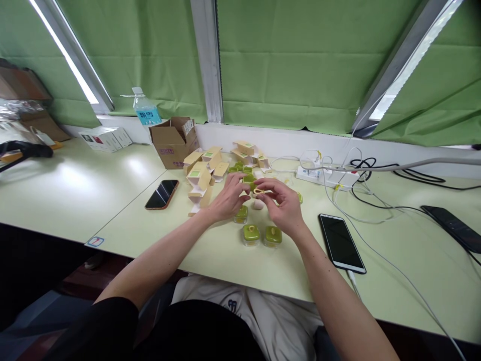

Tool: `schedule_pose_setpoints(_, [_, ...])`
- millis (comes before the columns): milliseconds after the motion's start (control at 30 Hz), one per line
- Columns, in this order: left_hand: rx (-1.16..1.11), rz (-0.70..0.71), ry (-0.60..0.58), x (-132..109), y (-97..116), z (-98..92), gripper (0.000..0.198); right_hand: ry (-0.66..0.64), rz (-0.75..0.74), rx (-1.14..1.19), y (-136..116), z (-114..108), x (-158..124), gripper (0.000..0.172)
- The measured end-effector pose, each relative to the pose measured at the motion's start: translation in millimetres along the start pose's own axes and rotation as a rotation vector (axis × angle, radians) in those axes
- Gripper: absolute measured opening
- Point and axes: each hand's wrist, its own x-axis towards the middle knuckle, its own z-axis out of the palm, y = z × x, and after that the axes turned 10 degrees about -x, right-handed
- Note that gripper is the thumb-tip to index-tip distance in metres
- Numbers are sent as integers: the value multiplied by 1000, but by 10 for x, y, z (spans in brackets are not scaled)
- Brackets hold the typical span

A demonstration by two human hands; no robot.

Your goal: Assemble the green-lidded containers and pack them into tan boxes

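My right hand point(282, 204) pinches a small pale-yellow ring point(258, 191) between thumb and fingertips. Just left of the ring, my left hand point(232, 195) is curled with a gap between thumb and forefinger, and I see nothing in it. A small pinkish-white round piece point(258, 204) sits on the table beneath the hands. Nearer to me stand two small clear jars with square green lids, one on the left point(251, 233) and one on the right point(273, 235). Another green-lidded jar point(241, 214) is below my left hand. More green pieces point(237, 167) lie behind the hands, partly hidden.
Opened small cartons point(200, 178) are heaped to the left, with more cartons point(246, 150) behind. A cardboard box point(175, 143), a water bottle point(145, 108) and a phone point(162, 194) are further left. Right are a charging phone point(341, 243), a power strip point(326, 176) and tangled cables.
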Motion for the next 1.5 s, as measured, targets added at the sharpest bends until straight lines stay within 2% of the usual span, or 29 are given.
schedule_pose_setpoints(67, [-10, 46, 36, 6, 0, 10, 20, 5, 21, 66, 1, 4, -1, 6])
schedule_pose_setpoints(200, [2, 122, 96, 9, -40, 41, 21, -27, 116, 169, -2, 10, -8, 21])
schedule_pose_setpoints(333, [10, 215, 155, 22, -81, 65, 23, -54, 156, 173, -5, 12, -8, 32])
schedule_pose_setpoints(467, [-139, 226, 213, 50, -62, 95, 32, -60, 154, 160, -16, 16, -3, 35])
schedule_pose_setpoints(567, [-315, 169, 273, 44, -13, 151, 38, -53, 158, 162, -22, 14, -3, 35])
schedule_pose_setpoints(700, [-548, 4, 309, 14, 79, 243, 51, -31, 158, 132, -11, 5, -5, 33])
schedule_pose_setpoints(833, [-661, -168, 340, 36, 145, 262, 61, 2, 155, 112, 13, 5, -12, 30])
schedule_pose_setpoints(933, [-707, -202, 334, 82, 161, 215, 62, 47, 153, 98, 22, 7, -15, 24])
schedule_pose_setpoints(1067, [-705, -194, 337, 121, 198, 154, 53, 154, 53, -92, 31, -4, -17, 13])
schedule_pose_setpoints(1333, [-822, -201, 255, 126, 317, 138, 50, 130, -284, -590, 85, -6, -49, 16])
schedule_pose_setpoints(1500, [-884, -252, 232, 121, 344, 144, 52, 205, -344, -817, 56, 2, -52, 20])
